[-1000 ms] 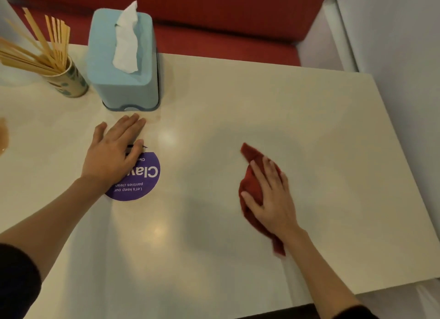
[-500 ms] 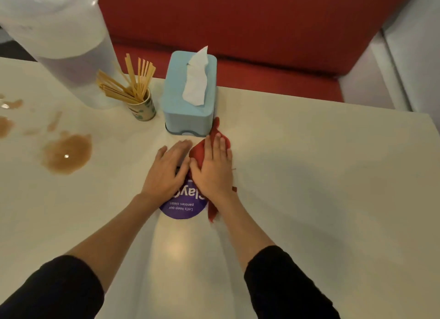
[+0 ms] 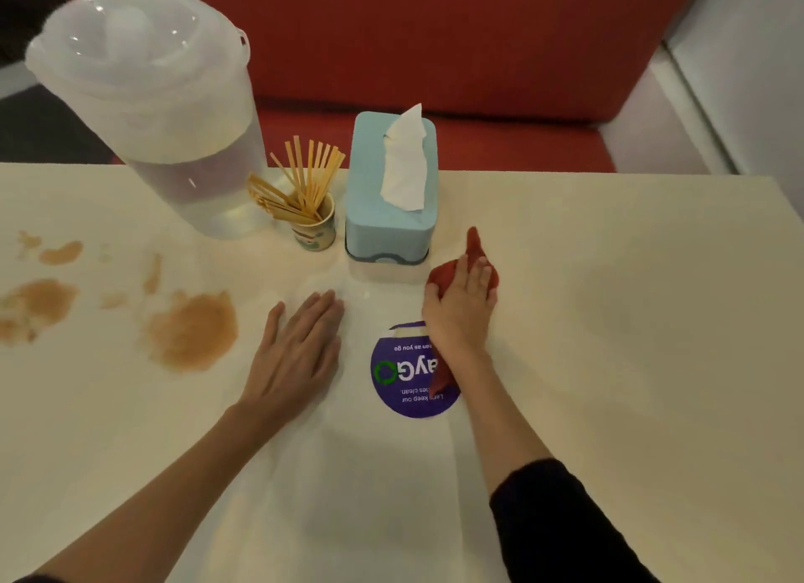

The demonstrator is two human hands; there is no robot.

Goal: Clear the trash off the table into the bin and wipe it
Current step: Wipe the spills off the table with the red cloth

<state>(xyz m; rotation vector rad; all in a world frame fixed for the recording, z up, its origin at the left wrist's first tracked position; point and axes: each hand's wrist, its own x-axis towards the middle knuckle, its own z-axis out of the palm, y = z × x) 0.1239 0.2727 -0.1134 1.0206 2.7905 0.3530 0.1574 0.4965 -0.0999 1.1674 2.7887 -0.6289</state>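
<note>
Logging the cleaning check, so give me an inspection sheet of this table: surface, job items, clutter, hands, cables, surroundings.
Surface: cream table; brown spill stains on its left part, not yet wiped.
Job's things: red cloth on the table, just right of the tissue box; no bin or trash in view.
Clutter: tissue box, cup of wooden stirrers, lidded clear pitcher, purple round sticker.
Hands: right hand presses flat on the red cloth; left hand rests flat on the table, holding nothing.
Cables: nothing seen.
Surroundings: red bench behind the table; pale wall at right.

head cam | faces forward-down | close above table [image 3: 609, 321]
</note>
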